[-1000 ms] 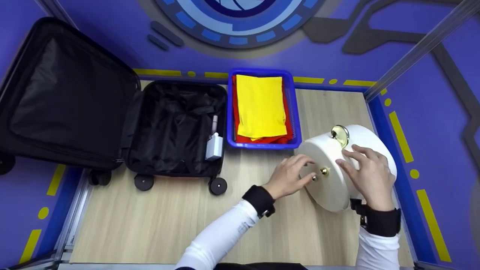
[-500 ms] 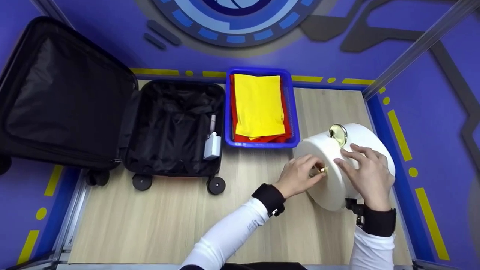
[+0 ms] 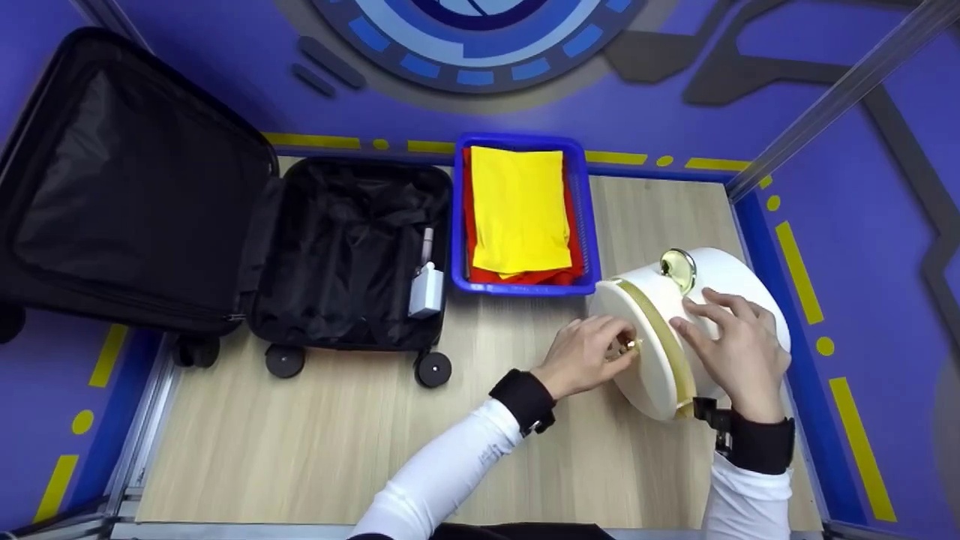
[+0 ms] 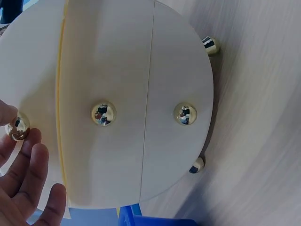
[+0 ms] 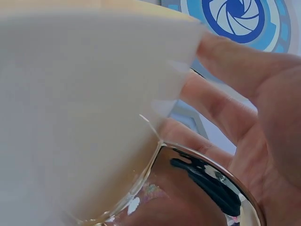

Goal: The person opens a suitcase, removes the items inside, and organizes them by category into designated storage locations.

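Note:
A white, rounded jewelry box (image 3: 739, 281) with gold fittings lies at the right of the table. My left hand (image 3: 581, 356) pinches a gold knob (image 4: 18, 128) on its flat front. The drawer (image 3: 641, 386) behind that knob stands out a little, and a gold-toned band (image 3: 660, 326) shows in the gap. Two more knobs, a middle knob (image 4: 103, 113) and an outer knob (image 4: 186, 114), appear in the left wrist view. My right hand (image 3: 742, 352) rests its fingertips on the box's curved side, beside the shiny gold ring handle (image 3: 679, 270).
An open black suitcase (image 3: 352, 322) stands at the left, holding a pale blue bottle (image 3: 427, 292) and a slim tube (image 3: 427, 244). Between suitcase and box is a blue basket (image 3: 589, 225) with folded yellow cloth (image 3: 521, 210) over red cloth. Walls border the table's back and sides.
My left hand has reached to the box front, taken the knob and drawn back leftward. The drawer has slid out slightly, exposing the gold-toned band. My right hand has stayed in place.

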`<state>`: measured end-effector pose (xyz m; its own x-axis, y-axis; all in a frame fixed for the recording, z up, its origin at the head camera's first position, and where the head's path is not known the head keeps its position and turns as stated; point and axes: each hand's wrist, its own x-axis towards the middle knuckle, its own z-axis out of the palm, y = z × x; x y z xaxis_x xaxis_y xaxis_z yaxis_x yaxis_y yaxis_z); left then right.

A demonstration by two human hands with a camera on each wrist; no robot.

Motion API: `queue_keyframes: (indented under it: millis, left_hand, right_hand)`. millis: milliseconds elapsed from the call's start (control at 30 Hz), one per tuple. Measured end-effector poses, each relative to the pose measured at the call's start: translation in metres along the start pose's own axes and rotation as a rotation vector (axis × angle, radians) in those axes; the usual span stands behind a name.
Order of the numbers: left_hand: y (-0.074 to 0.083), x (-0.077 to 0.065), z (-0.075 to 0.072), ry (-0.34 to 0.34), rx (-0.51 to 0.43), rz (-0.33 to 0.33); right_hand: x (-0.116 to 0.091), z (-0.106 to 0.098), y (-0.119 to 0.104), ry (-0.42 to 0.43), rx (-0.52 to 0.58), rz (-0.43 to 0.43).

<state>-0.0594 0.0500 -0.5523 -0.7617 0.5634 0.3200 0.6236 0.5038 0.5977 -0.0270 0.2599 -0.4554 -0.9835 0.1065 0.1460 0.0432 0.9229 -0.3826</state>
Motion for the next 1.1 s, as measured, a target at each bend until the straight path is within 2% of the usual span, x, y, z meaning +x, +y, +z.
queue_keyframes:
  millis: [367, 533, 700, 833, 967, 1100]
  left_hand:
    - [-0.018, -0.037, -0.029, -0.015, -0.010, 0.020]
    - [-0.025, -0.050, -0.033, -0.005, -0.018, 0.019]
    - [-0.026, -0.053, -0.030, 0.002, -0.046, 0.011]
    - [-0.029, -0.054, -0.034, -0.010, -0.045, 0.024]
    - [-0.039, -0.054, -0.045, -0.003, -0.062, 0.050]
    - [-0.062, -0.054, -0.064, 0.062, -0.083, 0.045]
  right_hand:
    - [0.001, -0.002, 0.001, -0.018, 0.026, 0.027]
    - [0.001, 0.000, 0.002, -0.026, 0.035, 0.027]
    - [0.000, 0.000, 0.002, -0.012, 0.050, 0.012]
    - [0.000, 0.002, 0.002, -0.008, 0.059, 0.001]
    - [0.000, 0.002, 0.003, -0.002, 0.075, -0.006]
    - [0.000, 0.000, 0.003, -0.007, 0.075, -0.003]
